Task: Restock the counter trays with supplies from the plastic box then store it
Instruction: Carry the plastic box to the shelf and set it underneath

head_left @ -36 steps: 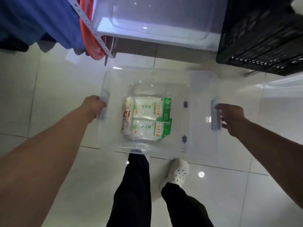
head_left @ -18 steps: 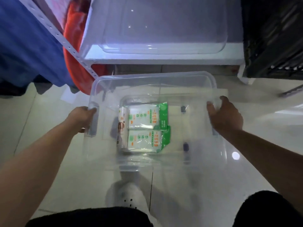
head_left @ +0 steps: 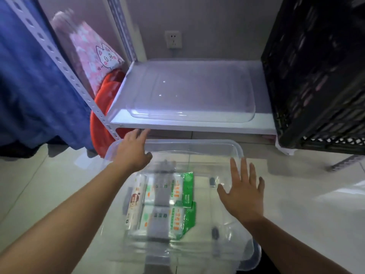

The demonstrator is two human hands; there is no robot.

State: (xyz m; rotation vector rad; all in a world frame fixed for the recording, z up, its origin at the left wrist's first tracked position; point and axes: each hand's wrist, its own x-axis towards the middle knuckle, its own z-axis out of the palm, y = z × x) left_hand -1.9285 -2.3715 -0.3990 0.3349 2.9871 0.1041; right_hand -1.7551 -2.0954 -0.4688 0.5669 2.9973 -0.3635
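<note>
Both hands were open-fingered above the plastic box (head_left: pixel 227 149): left hand (head_left: pixel 133 153) over its far-left corner, right hand (head_left: pixel 244 192) spread over its right side, gripping nothing.

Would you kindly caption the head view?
Both open hands, left and right, over the clear plastic box before a white shelf.

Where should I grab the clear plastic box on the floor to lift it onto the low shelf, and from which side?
Take the plastic box by its rolled rim at the two short ends, one hand from the left and one from the right. It is wide, its clear walls look smooth, and the packs inside sit left of centre, so an end-to-end grip should keep it level. Both hands, left hand and right hand, are open above it.
</note>
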